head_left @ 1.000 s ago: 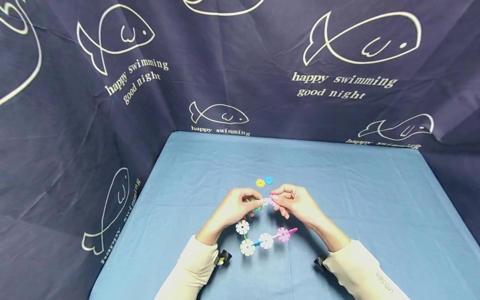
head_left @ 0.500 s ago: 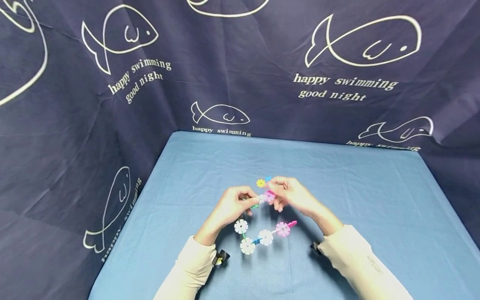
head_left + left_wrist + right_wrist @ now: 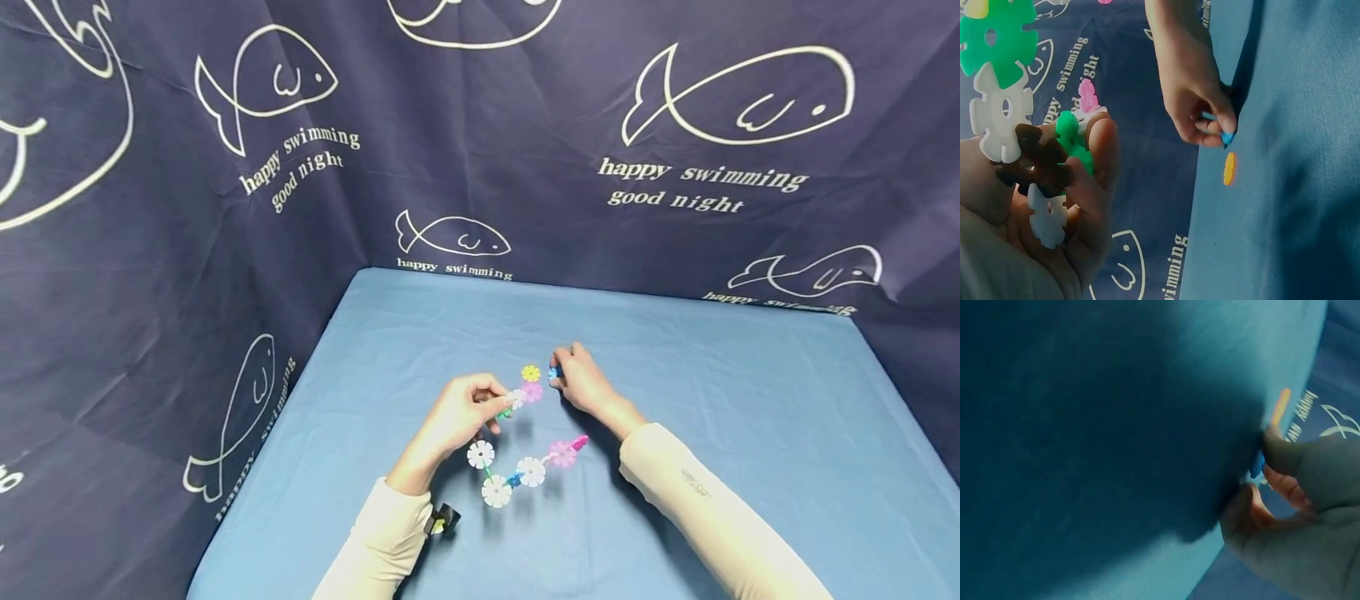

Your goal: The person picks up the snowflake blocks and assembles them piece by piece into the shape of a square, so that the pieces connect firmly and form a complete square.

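Note:
My left hand point(image 3: 465, 410) grips a chain of slotted snowflake discs, fingers curled round a green disc point(image 3: 1067, 128) and a brown disc point(image 3: 1042, 150). A white disc and a pink disc point(image 3: 532, 392) stick out past its fingertips. The chain's other part bends below the hand, through white discs point(image 3: 501, 497) and blue and green joiners, to a pink disc point(image 3: 562, 455) and a magenta end disc point(image 3: 580, 442). On the tabletop my right hand point(image 3: 583, 382) pinches a blue disc point(image 3: 553, 373) between thumb and fingers. Beside it lies a yellow disc point(image 3: 527, 375), which looks orange edge-on in the left wrist view.
Blue cloth covers the table point(image 3: 712, 433). Dark fabric point(image 3: 540, 225) printed with fish and lettering hangs behind it and along the left. A small black device point(image 3: 442, 521) sits at my left wrist.
My right hand has let go of the chain's pink disc and reached forward to the blue disc, which it now pinches. My left hand keeps its hold, and the chain's loose end swings slightly.

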`<state>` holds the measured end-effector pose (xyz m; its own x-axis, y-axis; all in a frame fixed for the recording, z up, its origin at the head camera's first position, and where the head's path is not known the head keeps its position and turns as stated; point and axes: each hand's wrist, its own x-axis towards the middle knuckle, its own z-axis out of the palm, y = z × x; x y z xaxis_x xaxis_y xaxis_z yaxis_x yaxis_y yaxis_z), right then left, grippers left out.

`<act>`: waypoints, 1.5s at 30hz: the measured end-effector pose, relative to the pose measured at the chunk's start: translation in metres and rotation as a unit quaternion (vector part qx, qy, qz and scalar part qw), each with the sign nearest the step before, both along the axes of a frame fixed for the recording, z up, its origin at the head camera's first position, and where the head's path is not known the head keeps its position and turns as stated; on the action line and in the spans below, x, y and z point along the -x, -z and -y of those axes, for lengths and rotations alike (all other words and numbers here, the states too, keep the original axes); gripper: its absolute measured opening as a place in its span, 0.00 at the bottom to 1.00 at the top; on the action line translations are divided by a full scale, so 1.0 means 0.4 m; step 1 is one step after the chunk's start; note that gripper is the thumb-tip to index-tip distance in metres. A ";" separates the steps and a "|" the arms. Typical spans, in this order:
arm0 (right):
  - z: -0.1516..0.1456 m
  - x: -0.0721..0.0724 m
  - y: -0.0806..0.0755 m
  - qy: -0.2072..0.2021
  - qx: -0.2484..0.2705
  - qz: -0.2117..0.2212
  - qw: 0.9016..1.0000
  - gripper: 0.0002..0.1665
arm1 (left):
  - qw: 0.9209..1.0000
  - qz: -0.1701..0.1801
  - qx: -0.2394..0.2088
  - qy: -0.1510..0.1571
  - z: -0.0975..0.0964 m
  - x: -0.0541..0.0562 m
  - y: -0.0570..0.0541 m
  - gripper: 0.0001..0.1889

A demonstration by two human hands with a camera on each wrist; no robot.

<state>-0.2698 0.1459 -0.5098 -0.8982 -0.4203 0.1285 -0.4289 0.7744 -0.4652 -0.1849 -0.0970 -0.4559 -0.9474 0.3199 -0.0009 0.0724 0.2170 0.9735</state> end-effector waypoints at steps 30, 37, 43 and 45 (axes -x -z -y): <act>0.036 -0.250 -0.142 0.107 0.358 -0.023 0.927 0.06 | 0.999 0.017 0.045 -0.001 -0.051 -0.015 -0.026 0.20; 0.037 -0.252 -0.121 0.104 0.331 -0.060 0.936 0.07 | 0.999 0.022 0.023 0.005 -0.058 -0.019 -0.022 0.21; 0.035 -0.256 -0.117 0.102 0.327 -0.064 0.937 0.07 | 0.999 0.002 0.052 0.011 -0.069 -0.025 -0.025 0.25; 0.034 -0.258 -0.113 0.093 0.330 -0.066 0.937 0.06 | 0.998 -0.004 0.064 0.009 -0.074 -0.028 -0.024 0.26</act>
<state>-0.1667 0.1324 -0.4646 -0.9062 -0.0483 0.4202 -0.4026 0.4030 -0.8219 -0.1736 -0.0675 -0.4461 -0.9416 0.3350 -0.0348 0.0855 0.3379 0.9373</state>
